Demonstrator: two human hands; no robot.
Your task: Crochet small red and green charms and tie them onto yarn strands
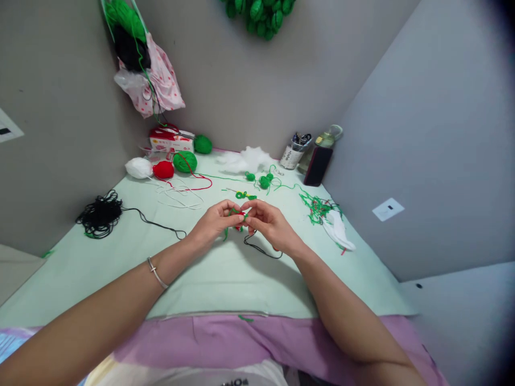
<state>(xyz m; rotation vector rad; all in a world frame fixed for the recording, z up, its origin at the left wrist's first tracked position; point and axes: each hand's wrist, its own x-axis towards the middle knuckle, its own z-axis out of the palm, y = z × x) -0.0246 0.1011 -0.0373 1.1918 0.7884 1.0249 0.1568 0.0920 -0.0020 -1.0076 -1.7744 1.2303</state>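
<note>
My left hand (213, 221) and my right hand (270, 221) meet above the middle of the table, fingers bent and thumbs nearly touching. Between their fingertips they pinch a small red and green yarn piece (238, 228), mostly covered by the fingers. Green ends dangle from it on the left side. A black yarn strand (263, 251) loops out below my right hand onto the table. Just beyond the fingers lie small green crocheted loops (241, 195), with a thin tool partly visible beside them. Further back are small green crocheted balls (264, 182) with loose tails.
Black yarn (100, 213) is heaped at the left. White yarn (139, 168), red yarn (163, 170) and green yarn (185, 162) sit back left, near red-handled scissors (171, 128) on a box. White stuffing (245, 160), a pen cup (292, 155), a phone (318, 166) and yarn scraps (316, 208) line the back and right.
</note>
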